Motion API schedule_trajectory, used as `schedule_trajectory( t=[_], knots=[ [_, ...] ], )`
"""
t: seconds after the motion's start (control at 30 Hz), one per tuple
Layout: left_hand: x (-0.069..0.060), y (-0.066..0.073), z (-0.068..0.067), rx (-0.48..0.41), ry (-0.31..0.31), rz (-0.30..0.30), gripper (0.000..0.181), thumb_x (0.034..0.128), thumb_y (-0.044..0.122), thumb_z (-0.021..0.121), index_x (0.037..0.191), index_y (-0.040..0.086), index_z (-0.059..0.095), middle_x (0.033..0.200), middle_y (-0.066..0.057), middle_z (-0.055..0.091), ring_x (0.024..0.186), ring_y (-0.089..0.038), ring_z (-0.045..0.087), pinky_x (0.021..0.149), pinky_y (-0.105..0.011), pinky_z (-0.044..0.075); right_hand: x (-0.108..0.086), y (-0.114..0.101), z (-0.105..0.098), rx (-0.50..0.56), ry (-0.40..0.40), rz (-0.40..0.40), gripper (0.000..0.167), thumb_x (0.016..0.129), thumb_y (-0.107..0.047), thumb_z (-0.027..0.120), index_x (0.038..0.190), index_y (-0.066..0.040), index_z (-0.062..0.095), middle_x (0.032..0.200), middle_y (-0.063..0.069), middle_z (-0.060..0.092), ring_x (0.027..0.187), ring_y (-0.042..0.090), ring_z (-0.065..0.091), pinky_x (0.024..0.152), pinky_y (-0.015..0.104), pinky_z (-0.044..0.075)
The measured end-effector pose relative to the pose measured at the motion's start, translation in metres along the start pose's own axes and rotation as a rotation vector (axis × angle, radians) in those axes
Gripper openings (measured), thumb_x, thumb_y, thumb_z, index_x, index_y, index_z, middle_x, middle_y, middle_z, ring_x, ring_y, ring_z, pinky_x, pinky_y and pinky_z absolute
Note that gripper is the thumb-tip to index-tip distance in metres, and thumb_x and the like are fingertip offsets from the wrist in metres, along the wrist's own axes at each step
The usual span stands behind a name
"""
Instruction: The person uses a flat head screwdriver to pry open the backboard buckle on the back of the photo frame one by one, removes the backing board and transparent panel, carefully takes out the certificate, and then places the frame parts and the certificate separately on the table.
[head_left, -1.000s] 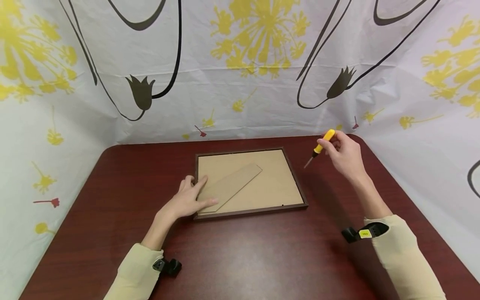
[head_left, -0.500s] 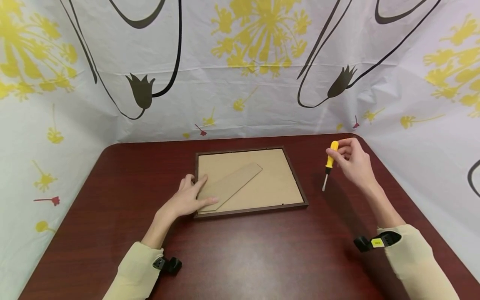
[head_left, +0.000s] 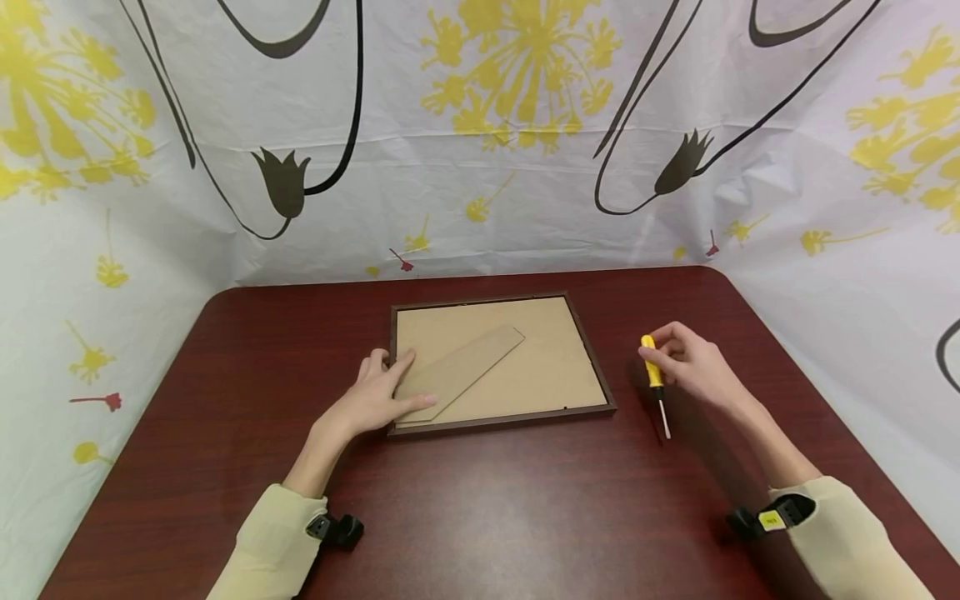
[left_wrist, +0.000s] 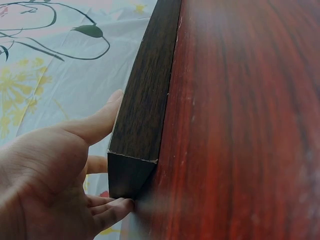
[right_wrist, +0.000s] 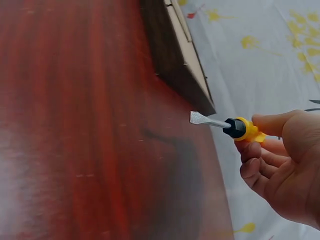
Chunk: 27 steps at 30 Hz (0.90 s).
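A picture frame (head_left: 502,423) lies face down on the table, its tan backing board (head_left: 543,367) upward. Slantwise across that board runs a flat stand leg (head_left: 468,367). My left hand (head_left: 371,402) grips the frame's near left corner, thumb over the leg's lower end and fingers along the outer side. In the left wrist view, fingertips touch the dark frame (left_wrist: 142,95) at its corner. To the right of the frame, my right hand (head_left: 696,369) pinches the yellow handle of a screwdriver (head_left: 653,367) above the table. The flat blade of the screwdriver (right_wrist: 243,129) shows in the right wrist view.
The dark red table (head_left: 480,517) has a far edge close to a white patterned sheet (head_left: 480,225), which also hangs at both sides. Black cameras are strapped on both wrists.
My right hand has come down and nearer with the screwdriver, whose tip has swung from pointing left to pointing toward me. The left hand and the frame stay put.
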<state>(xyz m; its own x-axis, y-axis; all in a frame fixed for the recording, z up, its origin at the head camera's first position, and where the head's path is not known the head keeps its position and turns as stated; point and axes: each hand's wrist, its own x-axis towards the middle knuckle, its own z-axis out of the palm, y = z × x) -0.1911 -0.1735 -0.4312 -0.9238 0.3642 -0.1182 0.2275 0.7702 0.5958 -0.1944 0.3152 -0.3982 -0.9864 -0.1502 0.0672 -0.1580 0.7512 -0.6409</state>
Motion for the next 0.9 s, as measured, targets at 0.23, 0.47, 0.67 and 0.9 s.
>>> schedule_trajectory(
  t=[0.23, 0.47, 0.67, 0.9],
  knots=[
    [0.0, 0.0, 0.0, 0.0, 0.001, -0.002, 0.095, 0.0902, 0.06, 0.068, 0.161, 0.01, 0.027, 0.148, -0.027, 0.025, 0.135, -0.04, 0.027, 0.098, -0.056, 0.043, -0.013, 0.003, 0.01, -0.038, -0.053, 0.005, 0.03, 0.099, -0.033, 0.068, 0.111, -0.008, 0.056, 0.073, 0.003, 0.063, 0.06, 0.017, 0.055, 0.053, 0.028, 0.043],
    [-0.001, 0.001, 0.0, -0.01, 0.003, -0.003, 0.095, 0.0906, 0.058, 0.068, 0.161, 0.009, 0.027, 0.148, -0.027, 0.024, 0.136, -0.04, 0.025, 0.099, -0.057, 0.042, -0.023, 0.006, 0.019, -0.057, -0.08, -0.002, 0.029, 0.097, -0.033, 0.07, 0.107, -0.009, 0.057, 0.067, 0.0, 0.06, 0.056, 0.014, 0.052, 0.05, 0.027, 0.04],
    [-0.001, 0.002, 0.0, -0.013, 0.001, -0.007, 0.094, 0.0911, 0.057, 0.068, 0.161, 0.009, 0.026, 0.148, -0.027, 0.024, 0.135, -0.04, 0.026, 0.099, -0.056, 0.042, -0.029, 0.005, 0.024, -0.044, -0.132, -0.022, 0.027, 0.096, -0.029, 0.072, 0.105, -0.008, 0.057, 0.065, -0.001, 0.06, 0.053, 0.013, 0.052, 0.049, 0.027, 0.041],
    [-0.001, 0.002, 0.0, -0.005, 0.003, -0.005, 0.095, 0.0909, 0.057, 0.068, 0.161, 0.009, 0.026, 0.148, -0.027, 0.024, 0.133, -0.039, 0.027, 0.098, -0.056, 0.042, -0.032, 0.004, 0.025, -0.047, -0.198, 0.001, 0.028, 0.097, -0.027, 0.07, 0.109, -0.007, 0.055, 0.063, -0.001, 0.058, 0.049, 0.016, 0.055, 0.045, 0.03, 0.045]
  ],
)
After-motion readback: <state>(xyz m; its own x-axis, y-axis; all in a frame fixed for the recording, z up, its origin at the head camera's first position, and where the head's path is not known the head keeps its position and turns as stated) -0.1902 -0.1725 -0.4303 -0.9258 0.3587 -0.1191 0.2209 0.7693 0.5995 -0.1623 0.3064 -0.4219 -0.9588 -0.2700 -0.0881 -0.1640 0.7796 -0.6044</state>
